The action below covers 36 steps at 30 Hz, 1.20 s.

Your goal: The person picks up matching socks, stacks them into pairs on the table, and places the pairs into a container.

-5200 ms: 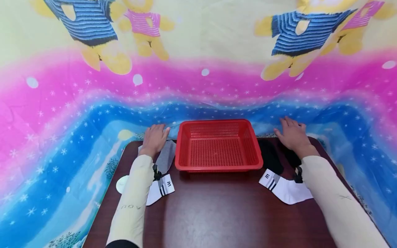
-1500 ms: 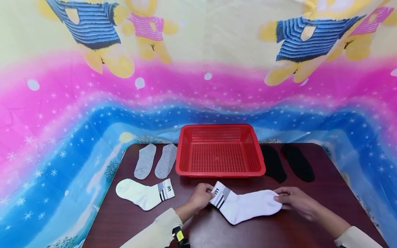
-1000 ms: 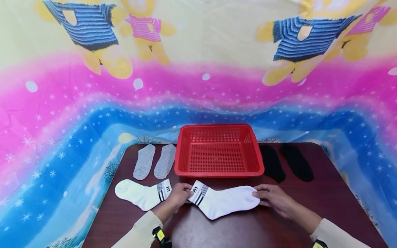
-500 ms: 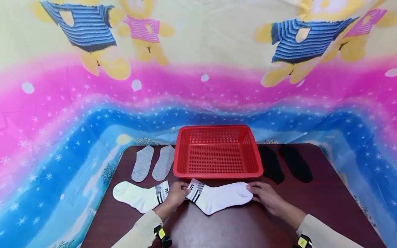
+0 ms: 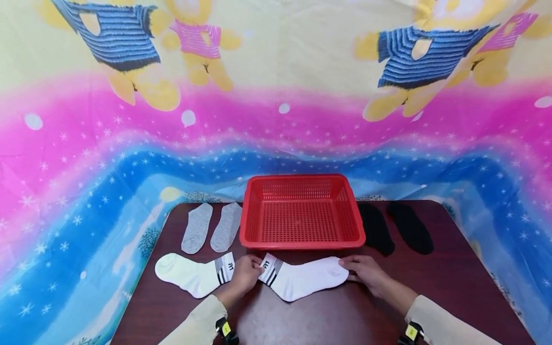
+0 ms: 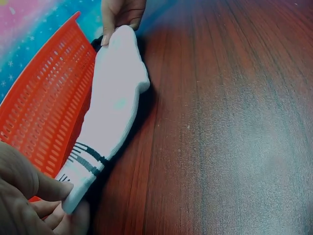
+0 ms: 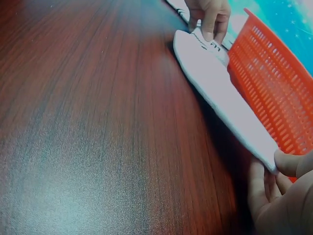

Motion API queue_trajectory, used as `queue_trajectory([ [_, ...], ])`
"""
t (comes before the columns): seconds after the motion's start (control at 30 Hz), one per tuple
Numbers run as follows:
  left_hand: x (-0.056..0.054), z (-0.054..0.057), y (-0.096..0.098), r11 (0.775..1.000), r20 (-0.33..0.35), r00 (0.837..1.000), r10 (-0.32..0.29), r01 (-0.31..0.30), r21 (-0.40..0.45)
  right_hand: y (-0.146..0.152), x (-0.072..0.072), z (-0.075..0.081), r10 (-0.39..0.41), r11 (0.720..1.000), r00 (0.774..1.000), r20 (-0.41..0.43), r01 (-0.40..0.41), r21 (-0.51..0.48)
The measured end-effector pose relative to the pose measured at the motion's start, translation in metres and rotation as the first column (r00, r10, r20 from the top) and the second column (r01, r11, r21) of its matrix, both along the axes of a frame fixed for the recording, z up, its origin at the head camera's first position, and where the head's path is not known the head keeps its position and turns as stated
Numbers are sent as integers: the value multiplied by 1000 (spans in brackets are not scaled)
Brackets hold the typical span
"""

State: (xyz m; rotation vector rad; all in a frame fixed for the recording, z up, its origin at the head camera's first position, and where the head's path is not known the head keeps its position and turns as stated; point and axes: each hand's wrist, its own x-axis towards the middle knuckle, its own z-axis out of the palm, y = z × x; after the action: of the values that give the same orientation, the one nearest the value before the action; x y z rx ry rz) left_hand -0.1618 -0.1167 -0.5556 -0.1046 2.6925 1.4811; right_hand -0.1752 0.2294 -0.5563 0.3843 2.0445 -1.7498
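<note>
A white crew sock (image 5: 304, 278) with black stripes on its cuff is stretched out sideways just in front of the red basket. My left hand (image 5: 247, 274) pinches its cuff between thumb and fingers; my right hand (image 5: 365, 274) pinches the toe end. In the left wrist view the sock (image 6: 115, 93) runs away from the thumb, with a dark shadow along its edge. The right wrist view has the toe between right thumb and fingers (image 7: 286, 162). Left of my left hand lies a matching white sock (image 5: 189, 277), flat, its cuff close to that hand.
The red plastic basket (image 5: 302, 243), with perforated walls, stands at the back middle of the dark wooden table (image 5: 310, 326). Two grey socks, an outer one (image 5: 197, 229) and an inner one (image 5: 226, 227), lie left of it. Two black socks, inner (image 5: 377, 230) and outer (image 5: 411, 229), lie right.
Both hands came from the table's back corners to the right-hand white sock, took its two ends and drew it left to the middle. Over the last half second it barely shifts.
</note>
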Motion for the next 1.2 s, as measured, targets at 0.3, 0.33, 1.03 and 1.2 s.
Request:
queue_trajectory([
  [0.3, 9, -9, -1, 989, -113, 993, -13, -4, -151, -6, 2, 1, 39, 988, 996, -82, -26, 151],
  [0.33, 10, -10, -1, 987, -119, 993, -11, -8, -162, -6, 3, 1, 35, 987, 995, -90, -20, 161],
  [1.03, 24, 12, -28, 976, -236, 971, 36, -85, -201, -44, 24, 16, 114, 916, 954, -276, 6, 401],
  [1.2, 27, 30, -64, 957, -227, 960, 162, -209, -201, -77, 32, 23, 318, 915, 876, -363, -184, 359],
])
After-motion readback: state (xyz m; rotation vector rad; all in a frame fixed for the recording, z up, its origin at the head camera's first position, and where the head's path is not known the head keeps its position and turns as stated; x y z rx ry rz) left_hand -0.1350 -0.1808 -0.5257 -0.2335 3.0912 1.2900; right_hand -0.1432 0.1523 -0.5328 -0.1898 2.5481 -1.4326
